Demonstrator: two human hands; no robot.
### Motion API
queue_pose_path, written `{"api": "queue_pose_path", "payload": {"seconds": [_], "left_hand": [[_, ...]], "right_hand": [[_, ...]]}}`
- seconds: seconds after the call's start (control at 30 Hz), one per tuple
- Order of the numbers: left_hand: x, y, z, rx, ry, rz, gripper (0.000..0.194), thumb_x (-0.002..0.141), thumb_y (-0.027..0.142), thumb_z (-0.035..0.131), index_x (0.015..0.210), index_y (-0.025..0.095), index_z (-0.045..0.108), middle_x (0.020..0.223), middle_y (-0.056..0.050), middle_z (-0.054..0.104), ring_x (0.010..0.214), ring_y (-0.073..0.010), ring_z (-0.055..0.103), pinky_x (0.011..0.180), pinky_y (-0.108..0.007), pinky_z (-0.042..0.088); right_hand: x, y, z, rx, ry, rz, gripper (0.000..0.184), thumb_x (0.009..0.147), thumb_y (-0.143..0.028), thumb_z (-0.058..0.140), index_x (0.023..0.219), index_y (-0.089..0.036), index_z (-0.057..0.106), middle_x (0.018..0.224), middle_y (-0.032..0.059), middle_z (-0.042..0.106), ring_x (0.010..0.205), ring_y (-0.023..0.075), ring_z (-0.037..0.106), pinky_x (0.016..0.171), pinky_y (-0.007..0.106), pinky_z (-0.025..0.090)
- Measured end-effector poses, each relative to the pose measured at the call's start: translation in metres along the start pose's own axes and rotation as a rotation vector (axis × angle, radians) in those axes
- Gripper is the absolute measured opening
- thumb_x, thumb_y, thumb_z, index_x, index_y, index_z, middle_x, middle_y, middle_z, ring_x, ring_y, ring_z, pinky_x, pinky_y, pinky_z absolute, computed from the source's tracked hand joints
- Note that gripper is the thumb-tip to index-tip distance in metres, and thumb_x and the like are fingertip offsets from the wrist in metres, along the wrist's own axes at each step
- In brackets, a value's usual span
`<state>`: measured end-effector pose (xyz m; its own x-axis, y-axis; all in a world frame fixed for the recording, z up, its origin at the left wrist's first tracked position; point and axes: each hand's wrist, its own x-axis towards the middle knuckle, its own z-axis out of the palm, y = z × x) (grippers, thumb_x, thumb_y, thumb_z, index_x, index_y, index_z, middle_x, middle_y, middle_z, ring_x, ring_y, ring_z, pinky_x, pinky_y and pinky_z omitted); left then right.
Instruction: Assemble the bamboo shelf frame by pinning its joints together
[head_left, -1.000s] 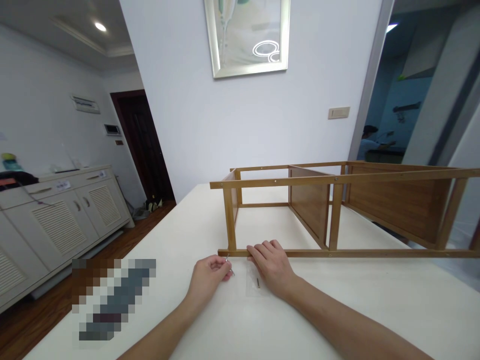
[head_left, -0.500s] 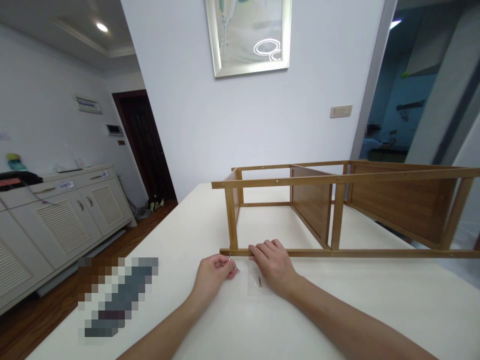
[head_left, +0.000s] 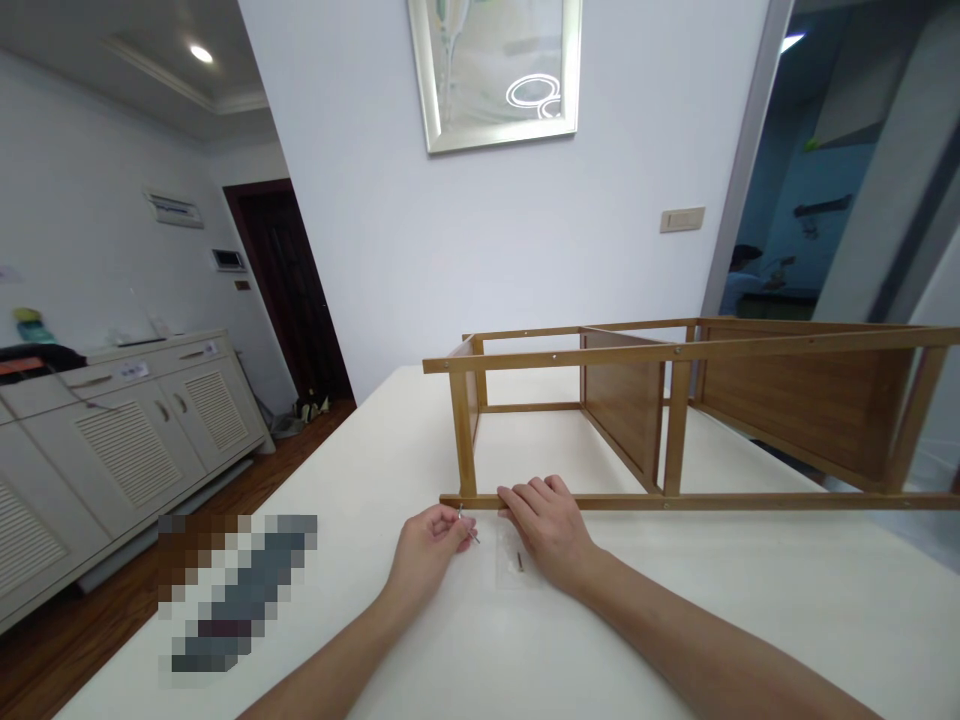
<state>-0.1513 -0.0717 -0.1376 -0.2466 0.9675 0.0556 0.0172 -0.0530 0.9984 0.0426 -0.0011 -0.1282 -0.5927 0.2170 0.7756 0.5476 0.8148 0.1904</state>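
Observation:
A wooden shelf rack [head_left: 622, 361] lies on its side on the white table [head_left: 375, 460]. My left hand [head_left: 431, 545] pinches a thin, bent metal Allen key [head_left: 472, 536], its upper end against the near rail by the rack's left end. My right hand [head_left: 547, 525] lies over that same rail, a little further right, with its fingers curled over the top edge. Partly beneath the right hand is a clear plastic bag [head_left: 504, 575], and a small dark screw [head_left: 520, 562] shows at it. The tips of the right fingers are hidden behind the rail.
At the table's left edge lies a blurred-out dark object [head_left: 251, 590]. A white cabinet [head_left: 150, 410] stands on the left, beyond the table. The wall with a framed picture [head_left: 502, 75] rises behind the rack. Another person [head_left: 742, 280] is in the room at right.
Both hands keep nearly the same places on the rail, and the rack stays put. The Allen key has turned very slightly at most. The view has shifted a little.

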Motion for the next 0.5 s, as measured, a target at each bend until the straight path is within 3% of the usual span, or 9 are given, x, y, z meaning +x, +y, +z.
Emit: {"api": "queue_pose_path", "payload": {"seconds": [0.13, 0.5], "left_hand": [[0.000, -0.004, 0.000, -0.001, -0.039, 0.023, 0.027, 0.073, 0.041, 0.070, 0.073, 0.018, 0.056, 0.080, -0.007, 0.073, 0.077, -0.0165, 0.067, 0.075, -0.030, 0.054], [-0.007, 0.001, -0.012, 0.447, -0.013, 0.263, 0.022, 0.084, 0.039, 0.053, 0.081, 0.019, 0.061, 0.073, -0.001, 0.065, 0.070, -0.0158, 0.060, 0.066, -0.026, 0.046]], "right_hand": [[0.000, 0.000, 0.000, 0.004, 0.012, 0.000, 0.017, 0.096, -0.021, 0.051, 0.108, -0.014, 0.060, 0.082, 0.0044, 0.065, 0.074, 0.0157, 0.048, 0.068, 0.034, 0.026], [0.001, -0.001, -0.001, 0.002, 0.021, 0.001, 0.017, 0.096, -0.021, 0.051, 0.108, -0.014, 0.061, 0.083, 0.0051, 0.066, 0.073, 0.0160, 0.048, 0.067, 0.034, 0.026]]}}
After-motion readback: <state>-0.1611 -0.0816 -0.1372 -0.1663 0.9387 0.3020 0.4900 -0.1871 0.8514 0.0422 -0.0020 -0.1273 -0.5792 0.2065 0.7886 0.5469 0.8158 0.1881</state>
